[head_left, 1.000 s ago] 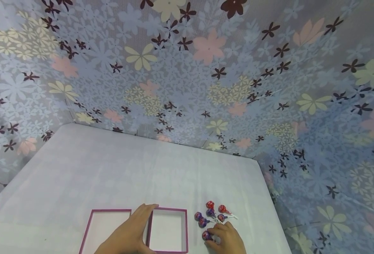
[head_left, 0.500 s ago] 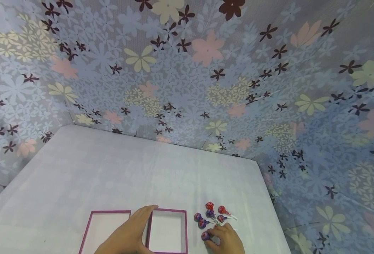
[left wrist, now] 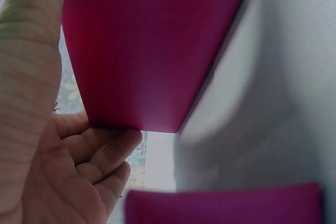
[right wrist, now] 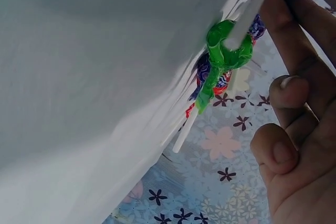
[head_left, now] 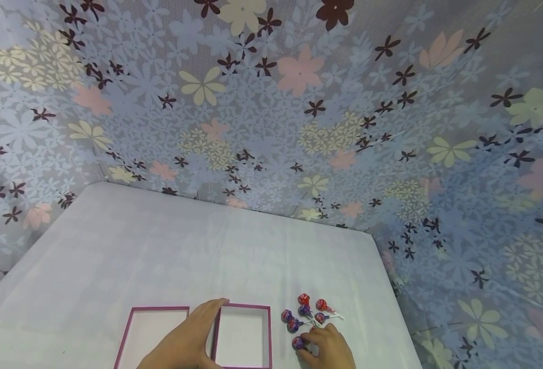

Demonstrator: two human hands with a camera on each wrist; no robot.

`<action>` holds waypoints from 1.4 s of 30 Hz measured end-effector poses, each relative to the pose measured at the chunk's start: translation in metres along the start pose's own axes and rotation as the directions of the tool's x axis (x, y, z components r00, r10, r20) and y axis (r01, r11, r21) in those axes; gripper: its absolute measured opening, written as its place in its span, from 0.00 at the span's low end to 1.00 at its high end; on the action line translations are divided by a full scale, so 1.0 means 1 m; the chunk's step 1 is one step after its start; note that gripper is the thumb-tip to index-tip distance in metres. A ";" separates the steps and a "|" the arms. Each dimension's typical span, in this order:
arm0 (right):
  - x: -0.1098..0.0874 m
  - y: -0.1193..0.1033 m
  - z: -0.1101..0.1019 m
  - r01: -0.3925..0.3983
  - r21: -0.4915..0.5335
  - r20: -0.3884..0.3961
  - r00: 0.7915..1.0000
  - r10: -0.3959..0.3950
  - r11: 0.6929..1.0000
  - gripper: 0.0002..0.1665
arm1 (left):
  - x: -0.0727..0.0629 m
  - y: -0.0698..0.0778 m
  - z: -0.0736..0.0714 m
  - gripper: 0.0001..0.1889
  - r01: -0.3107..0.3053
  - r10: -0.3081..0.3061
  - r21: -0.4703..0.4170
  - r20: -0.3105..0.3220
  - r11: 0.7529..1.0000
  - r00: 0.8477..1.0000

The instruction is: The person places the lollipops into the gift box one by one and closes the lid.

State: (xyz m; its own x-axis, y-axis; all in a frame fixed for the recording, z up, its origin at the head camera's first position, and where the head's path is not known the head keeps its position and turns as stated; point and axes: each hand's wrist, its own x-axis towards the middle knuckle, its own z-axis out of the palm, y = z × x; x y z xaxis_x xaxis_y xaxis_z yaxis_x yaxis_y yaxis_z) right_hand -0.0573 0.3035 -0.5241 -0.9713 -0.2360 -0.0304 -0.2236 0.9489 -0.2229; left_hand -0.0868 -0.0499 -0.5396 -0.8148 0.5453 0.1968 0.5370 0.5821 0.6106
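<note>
My left hand [head_left: 185,338] spans the smaller box [head_left: 243,306], white inside with magenta edges, fingers at its far side and thumb at the near side. The left wrist view shows the fingers [left wrist: 113,156] bent against the end of its magenta wall. With thumb and fingertips my right hand [head_left: 330,348] pinches a purple-wrapped lollipop [head_left: 297,343] close over the white table. Its white stick [right wrist: 252,11] shows at the fingertips in the right wrist view, while the other fingers curl inward. Just beyond lies a cluster of lollipops, among them a red one [head_left: 322,305] and a purple one [head_left: 293,325].
Left of the smaller box stands a larger magenta-edged box [head_left: 160,308], partly covered by my left hand. A green-wrapped lollipop [right wrist: 228,51] lies near my right hand. White cloth covers the table [head_left: 183,241], and flower-patterned fabric [head_left: 262,133] hangs behind it.
</note>
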 end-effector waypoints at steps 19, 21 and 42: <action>0.000 -0.001 -0.002 -0.025 -0.007 0.046 0.999 0.026 1.000 0.20 | 0.001 -0.003 0.004 0.70 -0.030 0.030 -0.013 0.002 0.999 1.000; 0.000 -0.001 -0.002 -0.027 -0.011 0.037 0.999 0.027 1.000 0.20 | 0.001 -0.003 0.004 0.70 -0.038 0.038 -0.004 -0.008 0.999 0.999; 0.007 -0.017 -0.003 -0.015 -0.017 -0.179 0.984 0.012 1.000 0.17 | 0.002 -0.002 0.004 0.70 0.003 -0.003 -0.037 0.016 0.999 1.000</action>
State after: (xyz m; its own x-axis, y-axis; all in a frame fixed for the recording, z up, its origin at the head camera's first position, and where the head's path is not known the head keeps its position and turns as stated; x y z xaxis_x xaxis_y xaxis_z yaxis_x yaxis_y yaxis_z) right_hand -0.0608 0.2858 -0.5178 -0.9727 -0.1836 0.1419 -0.2104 0.9558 -0.2055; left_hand -0.0885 -0.0478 -0.5441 -0.8125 0.5536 0.1826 0.5260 0.5614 0.6388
